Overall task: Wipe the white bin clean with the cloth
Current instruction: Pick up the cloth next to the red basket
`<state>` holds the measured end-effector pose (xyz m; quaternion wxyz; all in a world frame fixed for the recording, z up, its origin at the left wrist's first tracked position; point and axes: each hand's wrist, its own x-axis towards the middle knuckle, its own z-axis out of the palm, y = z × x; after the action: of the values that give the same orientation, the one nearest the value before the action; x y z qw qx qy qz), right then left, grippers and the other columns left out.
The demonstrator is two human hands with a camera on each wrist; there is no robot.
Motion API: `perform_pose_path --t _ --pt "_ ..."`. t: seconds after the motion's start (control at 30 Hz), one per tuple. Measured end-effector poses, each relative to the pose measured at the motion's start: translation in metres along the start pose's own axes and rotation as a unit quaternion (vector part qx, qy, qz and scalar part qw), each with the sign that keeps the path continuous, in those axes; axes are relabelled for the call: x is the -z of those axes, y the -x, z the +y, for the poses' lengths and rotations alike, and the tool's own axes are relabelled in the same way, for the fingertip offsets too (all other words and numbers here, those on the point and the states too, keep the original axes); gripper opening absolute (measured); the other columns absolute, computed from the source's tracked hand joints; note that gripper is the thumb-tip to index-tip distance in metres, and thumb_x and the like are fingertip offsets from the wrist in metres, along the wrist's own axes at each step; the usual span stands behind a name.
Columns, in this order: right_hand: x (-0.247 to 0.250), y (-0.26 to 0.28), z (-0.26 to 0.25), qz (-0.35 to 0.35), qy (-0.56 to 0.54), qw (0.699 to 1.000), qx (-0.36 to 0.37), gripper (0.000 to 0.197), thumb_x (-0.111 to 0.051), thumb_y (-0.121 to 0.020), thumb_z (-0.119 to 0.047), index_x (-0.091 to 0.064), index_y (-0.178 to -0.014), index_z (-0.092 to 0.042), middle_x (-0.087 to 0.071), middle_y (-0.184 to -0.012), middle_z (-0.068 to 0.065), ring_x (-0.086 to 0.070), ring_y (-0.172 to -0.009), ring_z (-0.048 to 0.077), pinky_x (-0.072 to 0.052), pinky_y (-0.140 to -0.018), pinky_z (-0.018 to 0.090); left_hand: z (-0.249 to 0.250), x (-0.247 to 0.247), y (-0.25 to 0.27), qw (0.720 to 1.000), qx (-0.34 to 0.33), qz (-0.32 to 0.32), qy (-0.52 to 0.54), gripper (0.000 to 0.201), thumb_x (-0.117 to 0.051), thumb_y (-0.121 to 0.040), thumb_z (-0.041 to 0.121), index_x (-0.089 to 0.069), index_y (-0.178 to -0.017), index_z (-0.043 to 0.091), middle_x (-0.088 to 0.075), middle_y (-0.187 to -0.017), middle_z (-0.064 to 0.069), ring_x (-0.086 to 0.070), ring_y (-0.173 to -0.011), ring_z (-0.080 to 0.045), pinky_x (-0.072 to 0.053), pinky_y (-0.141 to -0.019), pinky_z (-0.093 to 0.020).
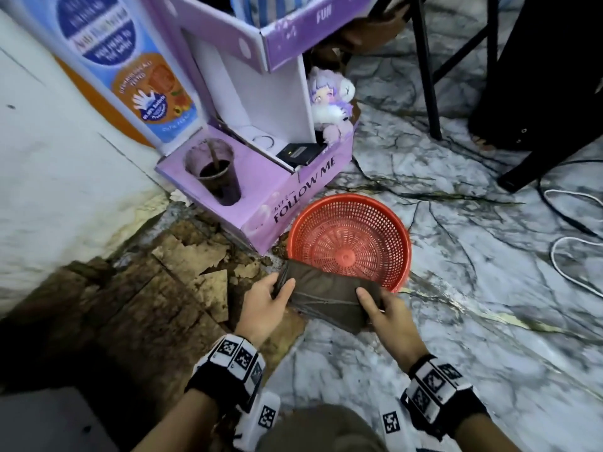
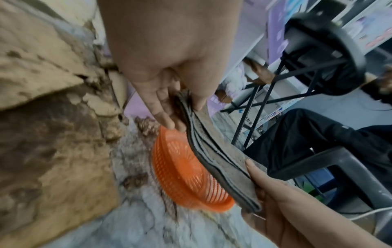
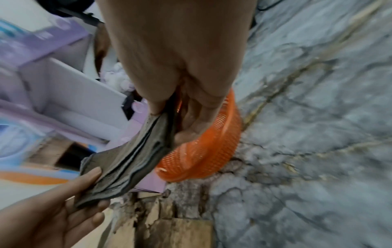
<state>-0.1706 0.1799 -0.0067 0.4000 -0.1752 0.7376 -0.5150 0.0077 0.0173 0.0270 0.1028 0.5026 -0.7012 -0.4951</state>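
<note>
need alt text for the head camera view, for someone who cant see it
Two hands, the left hand and right hand, hold a folded, dirty grey-brown cloth by its ends above the near rim of a round red mesh basket on a marble-patterned floor. Behind stands a purple cardboard box printed "FOLLOW ME", holding a dark drink cup and a plush doll.

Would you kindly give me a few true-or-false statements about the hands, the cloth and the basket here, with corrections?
1. Both hands hold the folded cloth. True.
2. The left hand rests flat on the floor. False: it grips the cloth's left end.
3. The red basket holds a cup. False: it holds nothing; the cup sits in the purple box.
4. The right hand pinches the cloth's right end. True.
5. The basket stands on the marbled floor. True.
</note>
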Motion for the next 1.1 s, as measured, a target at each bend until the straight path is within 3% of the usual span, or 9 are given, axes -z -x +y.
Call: perform_pose_path --t 0.1,0.2,0.33,0.5,0.6,0.7,0.8,0.93,1.1 --pt "-0.004 0.006 -0.045 -0.029 0.020 0.998 0.053 0.026 -0.066 -0.091 -0.040 -0.073 -0.101 -0.017 -0.079 -0.092 -0.003 -0.075 -0.089 0.020 -0.062 -0.077 0.043 0.027 0.037 0.018 0.998 -0.036 0.018 0.039 0.024 -0.061 -0.101 0.033 -0.072 -0.113 0.015 -0.076 -0.105 0.008 -0.071 -0.101 -0.008 -0.056 -0.098 -0.037" --pt "-0.011 0.017 -0.095 -0.068 0.029 0.992 0.106 0.014 -0.070 -0.092 -0.029 -0.073 -0.103 -0.020 -0.079 -0.095 -0.002 -0.076 -0.089 0.021 -0.061 -0.075 0.045 0.051 0.076 0.038 0.996 -0.057 0.049 0.052 0.012 -0.060 -0.103 0.018 -0.071 -0.108 0.017 -0.076 -0.102 0.007 -0.072 -0.096 -0.006 -0.056 -0.091 -0.028" --pt "-0.023 0.046 -0.166 -0.120 0.028 0.975 0.188 0.020 -0.071 -0.092 -0.010 -0.073 -0.111 -0.018 -0.079 -0.102 -0.005 -0.073 -0.098 0.013 -0.058 -0.085 0.030 0.080 0.127 0.082 0.989 -0.076 0.097 0.079 0.011 -0.060 -0.103 0.020 -0.068 -0.107 0.025 -0.074 -0.104 0.015 -0.071 -0.096 0.000 -0.056 -0.086 -0.021" --pt "-0.047 0.103 -0.235 -0.205 0.026 0.950 0.234 0.018 -0.069 -0.092 -0.004 -0.073 -0.109 -0.009 -0.079 -0.100 -0.002 -0.072 -0.087 0.009 -0.056 -0.069 0.019 0.086 0.187 0.143 0.972 -0.086 0.170 0.138 0.037 -0.067 -0.098 0.032 -0.066 -0.132 0.015 -0.072 -0.126 0.006 -0.067 -0.114 -0.003 -0.054 -0.099 -0.026" --pt "-0.072 0.139 -0.263 -0.249 0.043 0.936 0.247 0.019 -0.069 -0.092 -0.004 -0.072 -0.110 -0.006 -0.079 -0.100 0.003 -0.072 -0.085 0.012 -0.058 -0.071 0.020 0.086 0.218 0.189 0.955 -0.094 0.216 0.178 0.025 -0.064 -0.100 0.014 -0.068 -0.125 0.009 -0.075 -0.116 0.000 -0.071 -0.101 0.000 -0.056 -0.087 -0.020" --pt "-0.103 0.174 -0.276 -0.281 0.054 0.927 0.242 0.019 -0.068 -0.092 -0.003 -0.072 -0.110 -0.008 -0.079 -0.096 0.002 -0.073 -0.081 0.011 -0.058 -0.062 0.020 0.073 0.247 0.239 0.942 -0.085 0.254 0.200 0.022 -0.064 -0.100 0.016 -0.069 -0.122 0.010 -0.075 -0.114 0.000 -0.073 -0.104 -0.014 -0.059 -0.093 -0.044" --pt "-0.138 0.211 -0.280 -0.310 0.082 0.916 0.240 0.019 -0.068 -0.092 -0.005 -0.071 -0.109 -0.013 -0.078 -0.097 0.003 -0.074 -0.078 0.012 -0.059 -0.059 0.022 0.051 0.273 0.285 0.939 -0.062 0.273 0.201 0.019 -0.063 -0.101 0.019 -0.068 -0.119 0.016 -0.075 -0.113 -0.001 -0.075 -0.098 -0.019 -0.062 -0.087 -0.049" --pt "-0.188 0.254 -0.274 -0.344 0.147 0.896 0.238 0.020 -0.069 -0.093 -0.009 -0.070 -0.113 -0.010 -0.078 -0.102 0.004 -0.076 -0.083 0.019 -0.062 -0.065 0.032 0.013 0.301 0.342 0.927 -0.044 0.313 0.201 0.010 -0.063 -0.101 0.017 -0.067 -0.109 0.012 -0.074 -0.105 -0.009 -0.074 -0.091 -0.025 -0.063 -0.077 -0.040" --pt "-0.244 0.306 -0.259 -0.370 0.217 0.873 0.232 0.008 -0.067 -0.095 -0.011 -0.070 -0.098 -0.018 -0.078 -0.097 0.000 -0.076 -0.082 0.017 -0.064 -0.070 0.042 -0.038 0.330 0.391 0.916 -0.018 0.358 0.180 0.003 -0.065 -0.099 0.014 -0.067 -0.100 0.014 -0.071 -0.094 -0.004 -0.068 -0.074 -0.019 -0.057 -0.063 -0.029"
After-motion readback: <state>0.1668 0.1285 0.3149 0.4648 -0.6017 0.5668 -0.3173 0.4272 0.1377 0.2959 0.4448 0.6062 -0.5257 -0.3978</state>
